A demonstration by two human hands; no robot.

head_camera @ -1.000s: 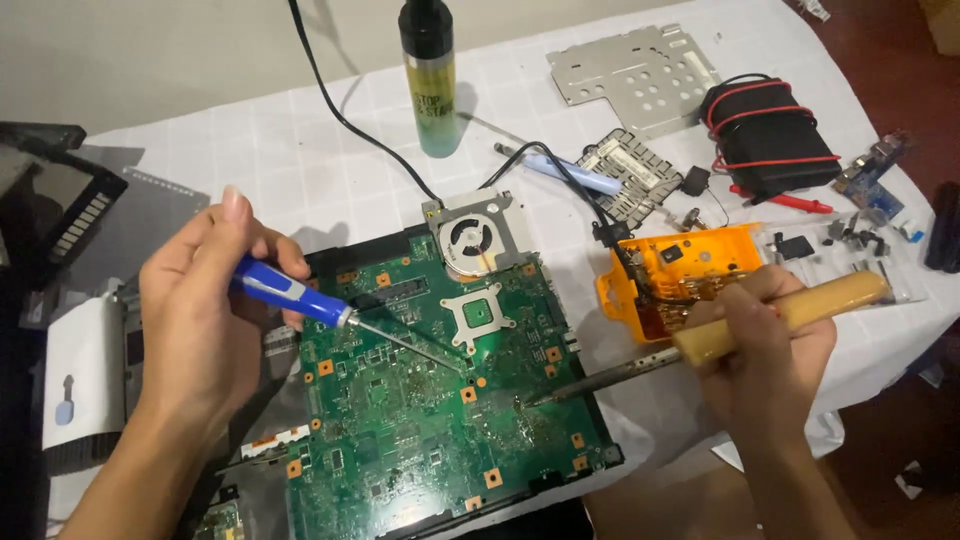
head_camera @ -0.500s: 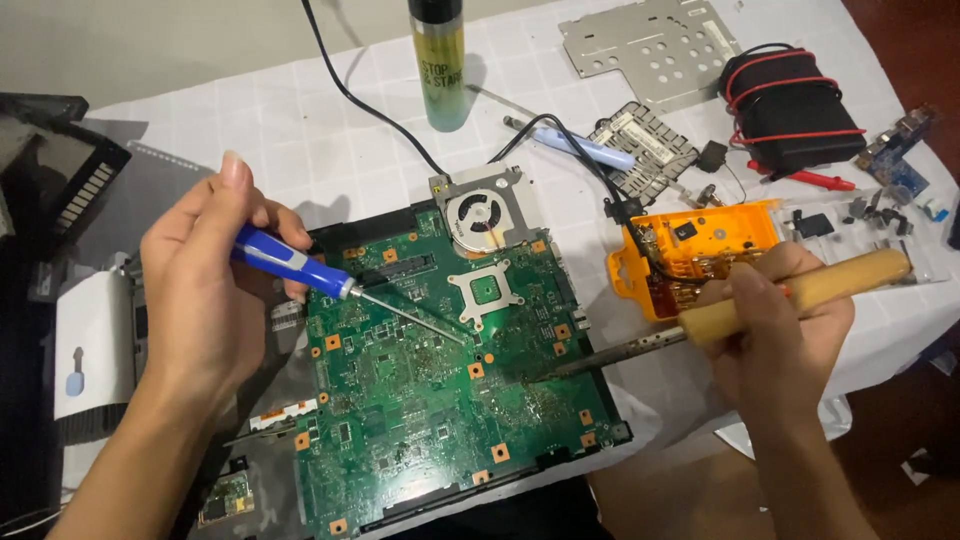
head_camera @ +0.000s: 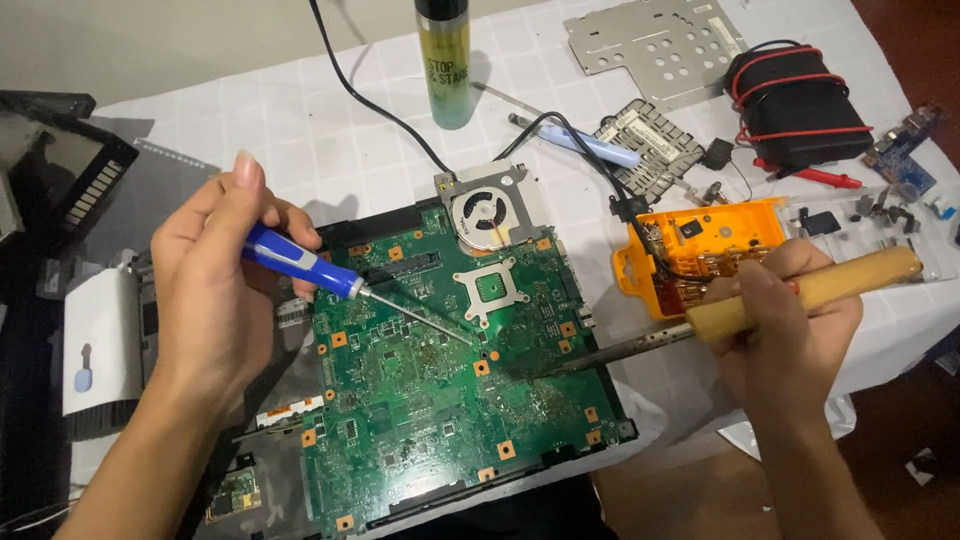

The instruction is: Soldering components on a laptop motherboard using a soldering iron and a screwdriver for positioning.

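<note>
- Gripping a blue-handled screwdriver (head_camera: 300, 262), the left hand (head_camera: 215, 290) has fingers curled round the handle; its tip rests on the green circuit board (head_camera: 440, 400).
- Circuit board lies flat on the white cloth (head_camera: 250, 120), cooling fan (head_camera: 483, 213) at its top edge.
- Right hand (head_camera: 790, 335) is closed around a wooden-handled soldering iron (head_camera: 800, 290), tip touching the board's centre.
- Orange case (head_camera: 700, 245) sits just behind.

Green circuit board (head_camera: 440, 390) flat on white checked cloth (head_camera: 300, 130). Left hand (head_camera: 215, 290), just left of board, gripping blue-handled screwdriver (head_camera: 300, 262), tip resting near board centre. Right hand (head_camera: 790, 325), right of board, closed round wooden-handled soldering iron (head_camera: 800, 295), tip touching board close to screwdriver tip. Cooling fan (head_camera: 482, 215) at board's far edge; green spray can (head_camera: 445, 60) beyond it; orange case (head_camera: 700, 250) right of board.
</note>
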